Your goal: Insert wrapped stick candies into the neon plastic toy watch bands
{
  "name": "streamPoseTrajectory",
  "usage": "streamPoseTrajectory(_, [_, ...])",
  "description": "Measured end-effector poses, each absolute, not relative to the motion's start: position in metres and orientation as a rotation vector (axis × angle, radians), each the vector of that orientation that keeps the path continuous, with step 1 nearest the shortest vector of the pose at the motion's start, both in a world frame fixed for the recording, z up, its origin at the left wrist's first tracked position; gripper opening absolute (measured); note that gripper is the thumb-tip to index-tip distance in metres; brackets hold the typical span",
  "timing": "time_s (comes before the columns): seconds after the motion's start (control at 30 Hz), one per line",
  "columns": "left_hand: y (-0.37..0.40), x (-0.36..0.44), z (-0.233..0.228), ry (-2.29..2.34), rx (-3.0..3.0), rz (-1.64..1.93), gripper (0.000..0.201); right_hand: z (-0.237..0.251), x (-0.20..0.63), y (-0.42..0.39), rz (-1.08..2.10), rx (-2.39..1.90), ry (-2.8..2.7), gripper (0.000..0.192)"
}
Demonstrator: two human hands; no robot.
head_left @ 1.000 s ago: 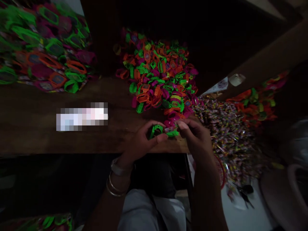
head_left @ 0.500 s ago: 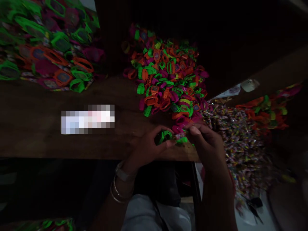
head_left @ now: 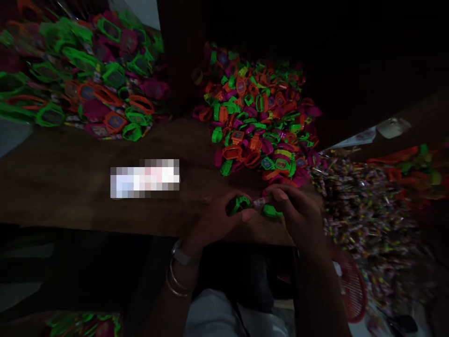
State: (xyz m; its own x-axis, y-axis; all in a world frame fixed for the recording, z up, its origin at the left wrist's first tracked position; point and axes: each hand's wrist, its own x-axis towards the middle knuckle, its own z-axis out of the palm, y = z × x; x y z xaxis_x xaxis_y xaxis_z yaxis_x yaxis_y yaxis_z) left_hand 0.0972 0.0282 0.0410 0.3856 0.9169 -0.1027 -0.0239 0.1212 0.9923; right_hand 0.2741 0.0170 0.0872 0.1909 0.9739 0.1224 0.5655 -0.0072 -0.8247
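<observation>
My left hand (head_left: 218,220) pinches a green toy watch (head_left: 239,204) at the near edge of a dark wooden table (head_left: 70,187). My right hand (head_left: 298,213) grips the other end of the same green watch, with a small wrapped candy (head_left: 261,202) between its fingers. Both hands meet just below a big heap of green, orange and pink toy watches (head_left: 256,112).
A second heap of packed watches (head_left: 80,79) lies at the far left. A mass of small wrapped candies (head_left: 365,210) spreads at the right over a red basket (head_left: 352,285). More orange and green straps (head_left: 410,166) lie far right. A blurred white patch (head_left: 144,179) sits mid-table.
The view has shifted, so everything sits further right and lower in the picture. Both hands keep hold of the green watch; the right hand's fingers have curled more tightly over it.
</observation>
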Motion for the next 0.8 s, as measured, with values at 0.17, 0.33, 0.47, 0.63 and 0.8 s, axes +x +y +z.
streamPoseTrajectory(0.17, [0.032,0.098,0.038,0.974,1.258,0.843,0.024,0.078,0.275,0.022,0.611,-1.692,-1.467,0.025])
streamPoseTrajectory(0.33, [0.038,0.101,0.038,0.998,1.212,0.874,0.021,0.075,0.274,0.026,0.69,-1.71,-1.426,0.028])
streamPoseTrajectory(0.47, [0.043,0.103,0.041,0.992,1.209,0.864,0.022,0.08,0.271,0.027,0.641,-1.718,-1.442,0.025])
streamPoseTrajectory(0.63, [0.04,0.104,0.042,1.002,1.245,0.878,0.022,0.083,0.267,0.025,0.582,-1.734,-1.412,0.024])
streamPoseTrajectory(0.8, [0.037,0.101,0.04,0.998,1.222,0.88,0.02,0.085,0.259,0.022,0.462,-1.772,-1.471,0.024])
